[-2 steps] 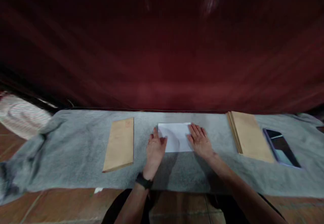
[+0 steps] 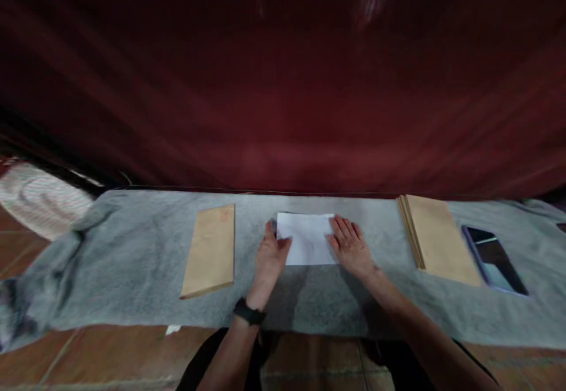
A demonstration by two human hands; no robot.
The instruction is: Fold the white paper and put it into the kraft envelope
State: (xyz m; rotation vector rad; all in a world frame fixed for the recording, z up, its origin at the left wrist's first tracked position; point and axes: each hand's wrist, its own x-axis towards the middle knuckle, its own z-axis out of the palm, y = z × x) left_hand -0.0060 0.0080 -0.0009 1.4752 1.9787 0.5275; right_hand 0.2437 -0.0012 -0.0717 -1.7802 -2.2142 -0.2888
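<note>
A white sheet of paper [image 2: 307, 243], seemingly folded, lies flat on the grey cloth in the middle. My left hand [image 2: 270, 254] is at its left edge, with the thumb over the paper and the fingers apart from the thumb, just outside that edge. On the right end of the sheet rests my right hand [image 2: 349, 246], palm down, its fingers stretched out flat. What lies under either palm is hidden. To the left of my left hand sits a brown envelope [image 2: 210, 252] with a small reddish print in its upper right corner.
A stack of brown envelopes [image 2: 440, 240] lies to the right, beside a phone [image 2: 495, 259]. The grey cloth [image 2: 145, 261] covers the long, narrow surface. Behind it hangs a dark red curtain [image 2: 283, 114]. A whitish round object [image 2: 42, 199] is at far left, and tiled floor [image 2: 110, 355] shows in front.
My left hand has shifted very slightly, its fingers looking a little closer together. The paper and my right hand stay in place.
</note>
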